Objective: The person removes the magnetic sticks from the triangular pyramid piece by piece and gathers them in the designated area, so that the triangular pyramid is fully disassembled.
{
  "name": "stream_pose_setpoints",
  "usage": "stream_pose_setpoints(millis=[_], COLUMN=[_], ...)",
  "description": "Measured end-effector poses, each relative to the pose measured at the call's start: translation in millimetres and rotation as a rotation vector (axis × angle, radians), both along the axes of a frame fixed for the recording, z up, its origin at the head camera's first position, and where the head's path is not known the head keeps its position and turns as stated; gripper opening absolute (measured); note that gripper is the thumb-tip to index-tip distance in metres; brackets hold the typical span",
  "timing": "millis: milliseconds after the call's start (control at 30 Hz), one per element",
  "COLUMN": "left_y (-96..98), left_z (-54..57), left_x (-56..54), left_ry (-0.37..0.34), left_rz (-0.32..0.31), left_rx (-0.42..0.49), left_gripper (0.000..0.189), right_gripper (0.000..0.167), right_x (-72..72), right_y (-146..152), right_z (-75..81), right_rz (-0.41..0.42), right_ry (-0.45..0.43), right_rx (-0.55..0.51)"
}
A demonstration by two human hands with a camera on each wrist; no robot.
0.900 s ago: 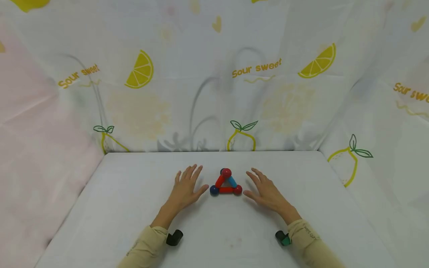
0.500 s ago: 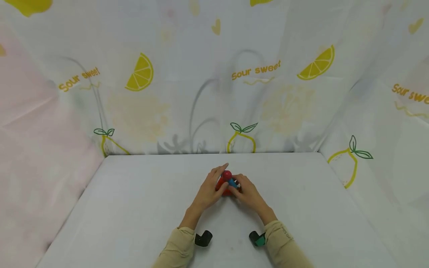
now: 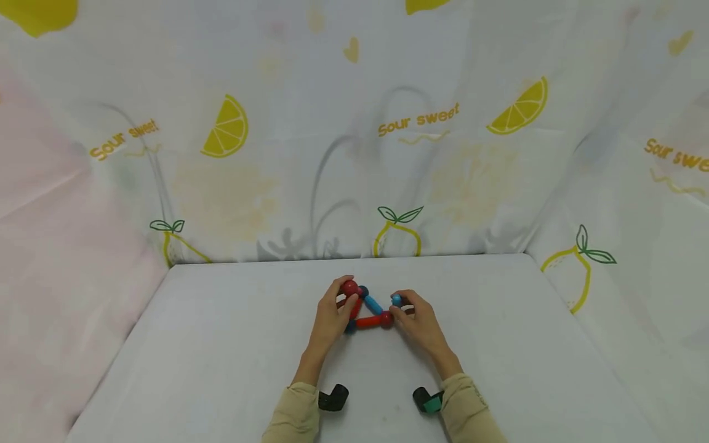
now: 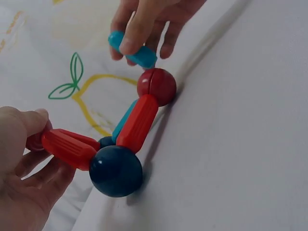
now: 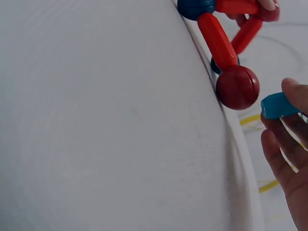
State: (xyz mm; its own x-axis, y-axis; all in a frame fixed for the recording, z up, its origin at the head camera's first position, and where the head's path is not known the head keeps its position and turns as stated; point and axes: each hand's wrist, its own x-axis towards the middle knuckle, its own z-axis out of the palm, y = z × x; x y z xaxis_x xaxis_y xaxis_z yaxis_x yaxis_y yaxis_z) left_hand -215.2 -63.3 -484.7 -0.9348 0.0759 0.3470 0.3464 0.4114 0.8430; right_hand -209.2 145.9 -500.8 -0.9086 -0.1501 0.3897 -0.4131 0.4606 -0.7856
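Note:
A toy frame of rods and balls is between the hands. My left hand point(image 3: 329, 320) pinches its upper red ball point(image 3: 351, 288); a red rod point(image 4: 70, 147) runs from that ball to a dark blue ball point(image 4: 116, 171). Another red rod point(image 3: 368, 322) joins the dark blue ball to a dark red ball point(image 3: 386, 319) at the right. Behind, a light blue rod point(image 3: 373, 305) leads to a second dark blue ball point(image 3: 362, 291). My right hand point(image 3: 423, 323) pinches a separate light blue rod point(image 5: 279, 105), with a gap to the dark red ball in the right wrist view.
The white table point(image 3: 221, 344) reaches back to a hanging cloth point(image 3: 310, 92) printed with lemons and words. A pink-tinted cloth point(image 3: 66, 246) hangs at the left. Black wrist cameras point(image 3: 333, 399) sit at both cuffs.
Both hands have come in from the sides to the frame. The upper red ball has shifted left in the left hand, and one light blue rod has come off into the right hand.

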Motion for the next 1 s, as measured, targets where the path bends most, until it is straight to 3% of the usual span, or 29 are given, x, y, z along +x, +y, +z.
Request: stream_pose_setpoints(millis=[167, 300, 500, 667, 867, 1000], left_y=[-13.1, -12.3, -11.4, -18.9, -37.7, -45.6], left_z=[0.1, 0.4, -2.2, -6.4, -22.0, -32.1], left_x=[0.6, 2.6, 6.8, 10.1, 15.3, 17.2], left_ry=[-0.052, -0.080, -0.097, -0.087, -0.070, -0.065], left_rz=[0.047, 0.060, 0.074, 0.121, 0.213, 0.218], left_rx=[0.064, 0.081, 0.081, 0.091, -0.053, -0.174], left_gripper=[0.042, 0.043, 0.044, 0.042, 0.035, 0.027], right_gripper=[0.029, 0.029, 0.028, 0.027, 0.031, 0.031], right_x=[-0.6, -5.8, -5.2, -2.5, -0.9, 3.0], right_y=[4.6, -4.2, -13.7, -7.4, 15.1, 32.1], right_z=[2.9, 3.4, -0.4, 1.9, -1.2, -3.9], right_rz=[0.044, 0.101, 0.115, 0.120, 0.071, 0.041], right_ry=[0.046, 0.085, 0.062, 0.008, -0.093, -0.135], right_rx=[-0.072, -0.021, 0.111, 0.082, -0.018, 0.051])
